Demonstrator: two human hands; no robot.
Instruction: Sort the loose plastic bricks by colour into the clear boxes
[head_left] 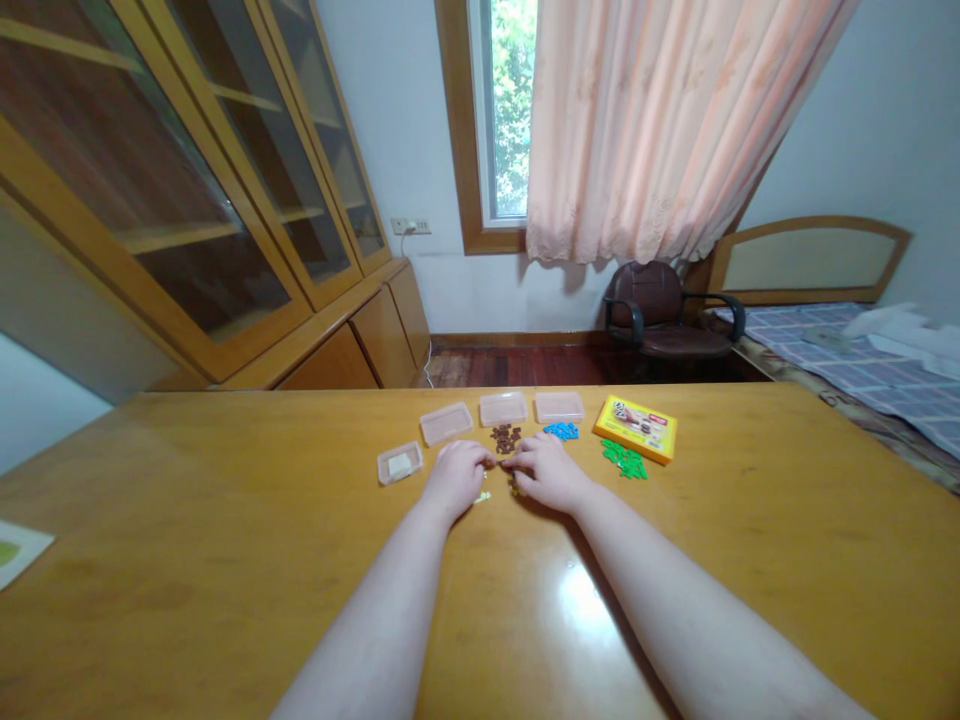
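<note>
Both hands rest low over the table, fingertips almost meeting. My left hand [456, 476] has its fingers curled together beside a few cream pieces [483, 497]; what they hold, if anything, is too small to name. My right hand [551, 472] is bent with its fingertips close together, partly covering some small yellowish pieces [513, 487]; its grip is likewise unclear. Just beyond the fingertips lies a pile of small brown pieces [506, 438]. Blue pieces [561, 431] are heaped past my right hand, and green pieces [624, 460] lie farther right.
Clear plastic trays [446, 424] stand in an arc behind the pieces; the leftmost tray [381, 470] holds something white. A yellow box [637, 428] lies at the right. A paper [22, 552] shows at the left of the wooden table [225, 560]. An armchair [660, 310] stands beyond.
</note>
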